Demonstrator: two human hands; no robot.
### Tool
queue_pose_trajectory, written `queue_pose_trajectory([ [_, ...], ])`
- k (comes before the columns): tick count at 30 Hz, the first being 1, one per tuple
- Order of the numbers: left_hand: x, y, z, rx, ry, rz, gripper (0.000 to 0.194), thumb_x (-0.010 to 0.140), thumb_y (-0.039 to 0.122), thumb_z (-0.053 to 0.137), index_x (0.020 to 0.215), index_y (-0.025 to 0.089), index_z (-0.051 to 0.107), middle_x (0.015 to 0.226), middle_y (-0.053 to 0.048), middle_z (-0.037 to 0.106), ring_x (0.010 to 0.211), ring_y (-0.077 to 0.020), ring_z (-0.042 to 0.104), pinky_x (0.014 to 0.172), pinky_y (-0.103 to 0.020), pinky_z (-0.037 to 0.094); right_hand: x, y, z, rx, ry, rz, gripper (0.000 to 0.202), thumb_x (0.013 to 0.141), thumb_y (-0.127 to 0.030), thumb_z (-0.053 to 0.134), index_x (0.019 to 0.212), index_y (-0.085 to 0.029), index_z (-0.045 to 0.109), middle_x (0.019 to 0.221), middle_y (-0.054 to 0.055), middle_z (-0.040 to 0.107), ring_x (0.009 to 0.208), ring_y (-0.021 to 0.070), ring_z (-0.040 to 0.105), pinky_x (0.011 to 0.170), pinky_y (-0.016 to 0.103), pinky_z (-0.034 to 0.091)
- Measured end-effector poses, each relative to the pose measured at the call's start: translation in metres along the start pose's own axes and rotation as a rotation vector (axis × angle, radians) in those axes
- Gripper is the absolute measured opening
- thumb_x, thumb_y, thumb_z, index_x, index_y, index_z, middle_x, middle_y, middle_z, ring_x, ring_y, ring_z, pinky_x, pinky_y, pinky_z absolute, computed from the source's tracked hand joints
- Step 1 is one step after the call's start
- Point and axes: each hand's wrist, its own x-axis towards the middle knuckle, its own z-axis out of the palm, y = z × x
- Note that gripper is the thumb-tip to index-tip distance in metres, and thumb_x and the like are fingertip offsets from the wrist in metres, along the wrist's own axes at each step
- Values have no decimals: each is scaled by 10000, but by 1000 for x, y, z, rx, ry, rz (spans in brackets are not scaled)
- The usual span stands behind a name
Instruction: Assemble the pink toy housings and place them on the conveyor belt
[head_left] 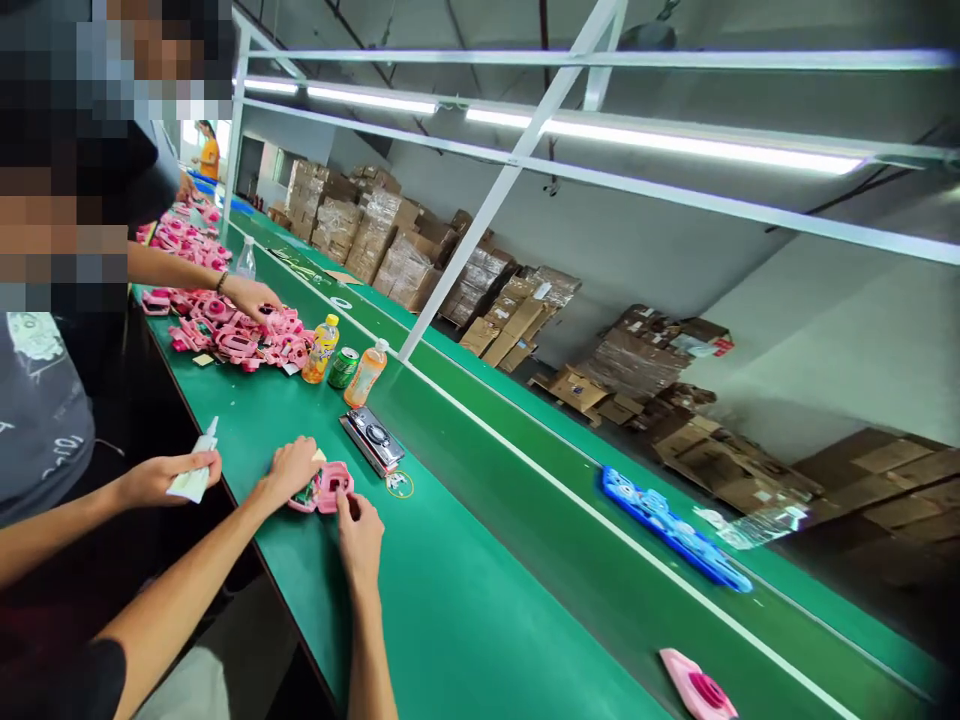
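An opened pink plastic shell [335, 484] with a green circuit board on its left side lies on the green table in front of me. My left hand [295, 468] is closed on the left part of it, by the board. From the right, my right hand [361, 525] has thumb and index finger pinched at the shell's edge; any small part between them is hidden. Just beyond lies a silver and black camera-like device [373, 438], with a thin yellow loop [400, 484] beside it.
At left, a co-worker's hand [174, 478] holds a white squeeze bottle [202, 458]; the other reaches into a pile of pink shells [240, 340]. Two drink bottles and a green can [343, 368] stand ahead. The conveyor carries a blue part [667, 530] and a pink piece [696, 685].
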Motion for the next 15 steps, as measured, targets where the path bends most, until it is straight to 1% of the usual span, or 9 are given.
queue_pose_trajectory([
  [3, -38, 5, 16, -119, -42, -121, 192, 951, 308, 608, 802, 190, 581, 647, 30, 615, 571, -130, 581, 563, -245, 432, -22, 14, -30, 41, -57, 7, 500, 801, -626, 553, 863, -180, 769, 897, 89, 772, 862, 261, 684, 810, 336, 513],
  [5, -62, 13, 30, -249, -97, -184, 173, 949, 346, 574, 832, 219, 573, 647, 27, 669, 505, -134, 565, 515, -251, 391, -44, 28, -61, 47, -84, 37, 520, 807, -635, 540, 876, -174, 772, 884, 78, 771, 848, 255, 686, 789, 320, 519],
  [7, -83, 24, 45, -399, -175, -227, 189, 952, 408, 553, 908, 229, 596, 740, 3, 742, 548, -158, 623, 524, -256, 427, -68, 39, -93, 38, -90, 87, 549, 830, -650, 518, 885, -167, 772, 868, 81, 767, 827, 254, 689, 766, 317, 527],
  [8, -91, 29, 52, -470, -218, -239, 218, 953, 435, 547, 939, 228, 614, 790, -14, 765, 615, -178, 666, 554, -257, 462, -79, 41, -107, 21, -57, 115, 558, 839, -657, 516, 890, -162, 769, 858, 88, 764, 813, 256, 690, 751, 320, 530],
  [10, -105, 38, 65, -602, -308, -252, 295, 959, 482, 534, 989, 216, 656, 878, -46, 785, 780, -213, 718, 647, -263, 524, -97, 38, -127, -71, 133, 129, 550, 845, -657, 559, 952, -155, 757, 895, 107, 759, 823, 265, 686, 747, 335, 532],
  [12, -114, 41, 75, -708, -388, -256, 390, 957, 537, 526, 997, 187, 693, 949, -73, 783, 862, -226, 719, 716, -274, 549, -106, 26, -132, -209, 361, 31, 484, 878, -599, 604, 1056, -167, 729, 1001, 119, 741, 896, 264, 673, 801, 349, 527],
  [13, -117, 40, 79, -749, -419, -254, 433, 948, 563, 532, 993, 170, 707, 970, -84, 778, 869, -228, 714, 733, -280, 554, -106, 18, -129, -268, 408, -56, 422, 912, -547, 600, 1092, -182, 713, 1048, 115, 725, 933, 253, 663, 835, 348, 520],
  [14, -119, 39, 81, -784, -449, -247, 468, 936, 586, 544, 994, 155, 717, 984, -92, 773, 874, -230, 708, 749, -287, 557, -104, 10, -123, -312, 384, -149, 347, 952, -487, 577, 1103, -201, 702, 1074, 102, 711, 960, 238, 654, 861, 340, 510],
  [15, -120, 36, 83, -814, -473, -235, 497, 920, 606, 560, 998, 144, 724, 994, -97, 769, 883, -233, 703, 765, -293, 559, -100, 2, -116, -341, 307, -231, 275, 987, -423, 543, 1082, -218, 699, 1067, 84, 704, 969, 221, 650, 871, 328, 502],
])
